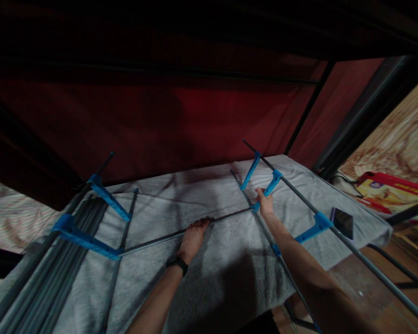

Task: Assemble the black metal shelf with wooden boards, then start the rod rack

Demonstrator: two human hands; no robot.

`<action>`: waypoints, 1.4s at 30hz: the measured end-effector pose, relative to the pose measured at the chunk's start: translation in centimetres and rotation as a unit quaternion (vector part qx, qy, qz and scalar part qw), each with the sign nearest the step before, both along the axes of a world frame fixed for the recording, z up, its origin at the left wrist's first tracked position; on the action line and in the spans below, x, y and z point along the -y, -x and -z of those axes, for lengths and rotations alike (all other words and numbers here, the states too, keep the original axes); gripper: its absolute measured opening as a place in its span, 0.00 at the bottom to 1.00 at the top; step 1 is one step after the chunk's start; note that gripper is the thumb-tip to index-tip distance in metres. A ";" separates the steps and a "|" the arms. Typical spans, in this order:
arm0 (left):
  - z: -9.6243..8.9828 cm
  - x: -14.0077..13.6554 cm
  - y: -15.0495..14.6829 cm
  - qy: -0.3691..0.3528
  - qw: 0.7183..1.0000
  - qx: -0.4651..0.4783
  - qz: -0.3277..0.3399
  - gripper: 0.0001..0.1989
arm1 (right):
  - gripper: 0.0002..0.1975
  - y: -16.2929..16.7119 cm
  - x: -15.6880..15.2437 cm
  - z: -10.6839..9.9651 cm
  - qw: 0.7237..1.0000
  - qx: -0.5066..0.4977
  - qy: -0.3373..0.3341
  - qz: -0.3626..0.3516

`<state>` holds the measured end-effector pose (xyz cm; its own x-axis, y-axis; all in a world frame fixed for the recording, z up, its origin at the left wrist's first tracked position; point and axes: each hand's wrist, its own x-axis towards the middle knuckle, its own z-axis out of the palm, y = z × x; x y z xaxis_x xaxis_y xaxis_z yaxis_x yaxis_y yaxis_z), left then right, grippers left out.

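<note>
My left hand [194, 237], with a dark band at the wrist, is closed over a grey crossbar tube [230, 216] near its middle. My right hand [265, 204] grips a blue plastic bracket [273, 183] close to where the crossbar meets the right-hand side frame. That frame has two long tubes, the outer one [301, 195] standing higher, joined by blue brackets. At the crossbar's left end, another blue bracket [90, 241] links a thin tube [114, 278] to a thicker outer tube [31, 264]. Farther back on that side is a second bracket [108, 197].
Several loose grey tubes [59, 273] lie side by side at the left. Everything rests on a grey cloth [209, 273]. A phone [343, 222] lies at the right edge, with a red and yellow box [393, 192] beyond. A red panel [195, 125] rises behind.
</note>
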<state>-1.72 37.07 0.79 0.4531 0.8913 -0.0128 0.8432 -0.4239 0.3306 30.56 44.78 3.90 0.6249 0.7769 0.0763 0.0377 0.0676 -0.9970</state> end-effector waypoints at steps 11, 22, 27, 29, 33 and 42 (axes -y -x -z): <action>-0.4 0.2 0.4 0.004 1.000 -0.013 0.017 0.33 | 0.19 1.0 0.6 -0.9 0.999 -0.023 0.024 0.012; -1.1 1.1 0.5 0.002 0.999 -0.043 0.020 0.35 | 0.14 1.9 0.6 0.1 0.995 -0.073 0.027 0.068; -0.8 1.6 1.1 -0.009 0.999 -0.048 0.020 0.37 | 0.11 2.3 0.8 0.6 0.993 -0.081 0.029 0.086; -0.6 1.8 1.2 -0.009 0.999 -0.047 0.023 0.38 | 0.11 2.5 1.0 0.7 0.992 -0.080 0.032 0.096; -0.1 2.1 1.4 -0.002 0.999 -0.044 0.018 0.38 | 0.11 3.1 1.0 0.7 0.991 -0.051 0.047 0.113; 0.5 2.3 1.4 -0.007 0.999 -0.026 0.017 0.36 | 0.12 3.6 1.2 0.8 0.993 0.006 0.056 0.103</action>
